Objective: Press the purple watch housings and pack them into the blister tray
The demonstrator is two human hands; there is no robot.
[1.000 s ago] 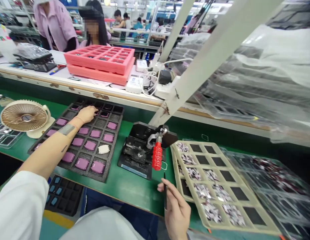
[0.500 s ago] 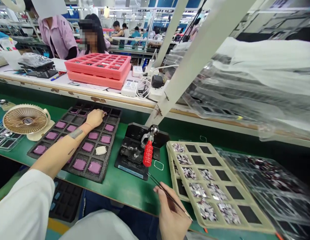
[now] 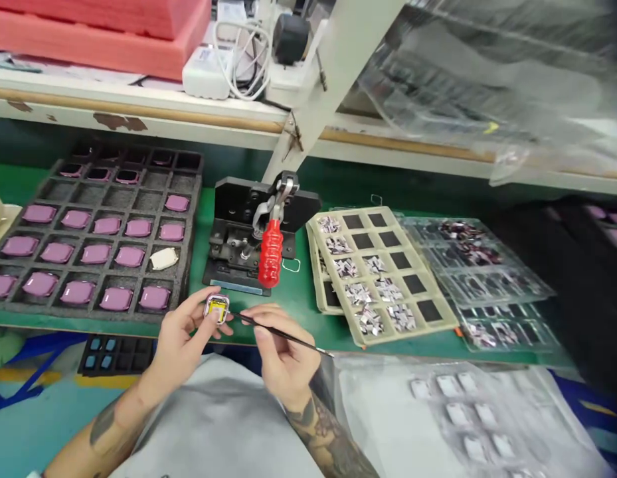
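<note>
My left hand [image 3: 181, 345] grips a small watch case [image 3: 217, 309] with a pale rim and a yellow part inside, holding it just off the bench's front edge. The thumb lies over the lower part of the case. My right hand [image 3: 285, 358] is closed on dark tweezers [image 3: 283, 333], whose tips reach the right side of the case. Whether the tips touch it I cannot tell. Behind both hands stands a black clamp fixture [image 3: 233, 245] with a red handle [image 3: 271, 254]. A thin pale gasket frame [image 3: 291, 265] lies beside the handle.
To the left is a dark foam tray [image 3: 184, 265] with pink watch cases and one cream piece [image 3: 164, 258]. A beige tray [image 3: 388, 318] of small parts and clear trays [image 3: 517, 285] lie right. A slanted white post [image 3: 308, 143] rises behind the fixture.
My left hand has come back from the foam tray's far end and now holds the watch case in front of me. My right hand has brought the tweezers left to it. The view has tilted down.
</note>
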